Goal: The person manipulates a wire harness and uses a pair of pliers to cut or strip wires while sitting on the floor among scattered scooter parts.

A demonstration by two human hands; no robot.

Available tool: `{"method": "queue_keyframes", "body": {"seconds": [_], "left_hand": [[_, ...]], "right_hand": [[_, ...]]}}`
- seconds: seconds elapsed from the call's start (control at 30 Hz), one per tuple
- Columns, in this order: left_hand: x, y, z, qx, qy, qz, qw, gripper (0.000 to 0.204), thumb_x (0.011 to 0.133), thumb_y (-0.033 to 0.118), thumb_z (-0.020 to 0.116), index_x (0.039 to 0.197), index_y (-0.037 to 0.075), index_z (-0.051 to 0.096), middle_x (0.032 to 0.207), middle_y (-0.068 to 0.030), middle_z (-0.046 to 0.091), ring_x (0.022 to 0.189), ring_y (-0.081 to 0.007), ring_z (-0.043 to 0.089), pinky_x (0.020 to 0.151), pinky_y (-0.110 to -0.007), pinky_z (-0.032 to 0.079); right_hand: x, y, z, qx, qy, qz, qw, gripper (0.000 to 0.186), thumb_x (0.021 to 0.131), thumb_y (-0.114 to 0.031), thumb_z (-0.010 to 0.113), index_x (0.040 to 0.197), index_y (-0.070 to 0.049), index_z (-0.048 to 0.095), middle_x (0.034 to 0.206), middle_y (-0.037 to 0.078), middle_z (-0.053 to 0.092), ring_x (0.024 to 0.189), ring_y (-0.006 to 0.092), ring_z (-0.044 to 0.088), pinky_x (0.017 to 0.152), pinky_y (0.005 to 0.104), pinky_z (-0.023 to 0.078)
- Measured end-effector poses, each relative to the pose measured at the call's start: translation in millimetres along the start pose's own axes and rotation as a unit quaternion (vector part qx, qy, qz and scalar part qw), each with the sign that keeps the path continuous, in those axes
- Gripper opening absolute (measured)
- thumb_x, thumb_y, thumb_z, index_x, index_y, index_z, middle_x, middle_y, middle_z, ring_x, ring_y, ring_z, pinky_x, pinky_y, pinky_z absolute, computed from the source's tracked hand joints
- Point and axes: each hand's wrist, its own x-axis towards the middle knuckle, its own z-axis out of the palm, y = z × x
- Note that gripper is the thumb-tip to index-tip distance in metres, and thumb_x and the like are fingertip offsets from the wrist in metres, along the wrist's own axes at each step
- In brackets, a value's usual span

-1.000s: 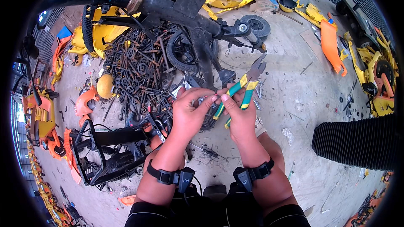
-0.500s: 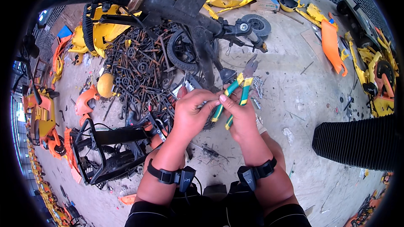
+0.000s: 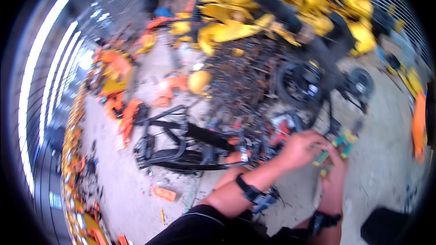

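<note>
Head view: two hands [image 3: 303, 150], one pair of green-yellow pliers [image 3: 348, 144].

Pliers [image 3: 349, 137]: grey head, green-and-yellow handles spread apart. Positioned right of scene, aslant; head toward far right, handle ends near left. Blurred.

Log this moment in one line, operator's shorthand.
right hand: holding green-yellow pliers | left hand: close beside right hand | leftward: black frame | image: blurred

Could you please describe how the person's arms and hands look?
The left hand and right hand are ungloved. Black straps circle both forearms; the left one carries a boxy dark module. The left sleeve is black with a pale line.
</note>
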Motion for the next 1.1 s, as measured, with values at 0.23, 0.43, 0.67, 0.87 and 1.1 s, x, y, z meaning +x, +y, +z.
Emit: {"method": "queue_keyframes", "body": {"seconds": [0.23, 0.43, 0.67, 0.87, 1.1], "left_hand": [[0, -2, 4, -0.043, -0.008, -0.005, 0.999, 0.013, 0.08, 0.008, 0.074, 0.093, 0.006, 0.072, 0.089, -0.0082, 0.068, 0.083, -0.026, 0.068, 0.07, -0.035, 0.054], [-9, -1, 2, -0.035, -0.02, 0.008, 0.999, 0.014, 0.08, 0.009, 0.074, 0.093, 0.006, 0.072, 0.09, -0.0078, 0.067, 0.085, -0.0264, 0.067, 0.071, -0.036, 0.053], [-22, 0, -9, -0.017, -0.008, -0.016, 1.0, 0.014, 0.081, 0.011, 0.074, 0.094, 0.007, 0.072, 0.092, -0.0081, 0.067, 0.085, -0.0269, 0.067, 0.071, -0.036, 0.053], [-36, 1, -19, -0.003, -0.006, -0.016, 1.0, 0.017, 0.081, 0.013, 0.074, 0.097, 0.008, 0.073, 0.093, -0.0085, 0.067, 0.086, -0.0281, 0.066, 0.072, -0.038, 0.052], [-55, 1, -22, 0.027, -0.02, -0.02, 0.999, 0.019, 0.082, 0.012, 0.072, 0.101, 0.008, 0.073, 0.096, -0.0091, 0.067, 0.088, -0.0299, 0.066, 0.075, -0.04, 0.052]], "right_hand": [[3, 0, -16, 0.075, -0.068, 0.049, 0.994, 0.04, 0.093, -0.008, 0.062, 0.131, -0.001, 0.051, 0.111, 0.007, 0.058, 0.097, 0.0136, 0.056, 0.08, 0.0265, 0.044], [6, 8, -27, 0.111, -0.11, 0.063, 0.986, 0.046, 0.093, -0.006, 0.062, 0.135, 0.001, 0.045, 0.116, 0.01, 0.057, 0.101, 0.0174, 0.057, 0.085, 0.0324, 0.046], [-2, 14, -17, 0.07, -0.127, 0.031, 0.989, 0.047, 0.093, -0.005, 0.062, 0.135, 0.001, 0.044, 0.116, 0.011, 0.057, 0.103, 0.0188, 0.058, 0.088, 0.033, 0.047], [-6, 29, -16, 0.065, -0.128, 0.026, 0.989, 0.048, 0.093, -0.006, 0.063, 0.136, 0.001, 0.043, 0.116, 0.01, 0.057, 0.105, 0.0181, 0.057, 0.09, 0.0315, 0.047], [-14, 44, -22, 0.077, -0.115, 0.041, 0.99, 0.048, 0.093, -0.006, 0.064, 0.136, 0.0, 0.045, 0.117, 0.009, 0.057, 0.107, 0.016, 0.056, 0.092, 0.0293, 0.045]]}}
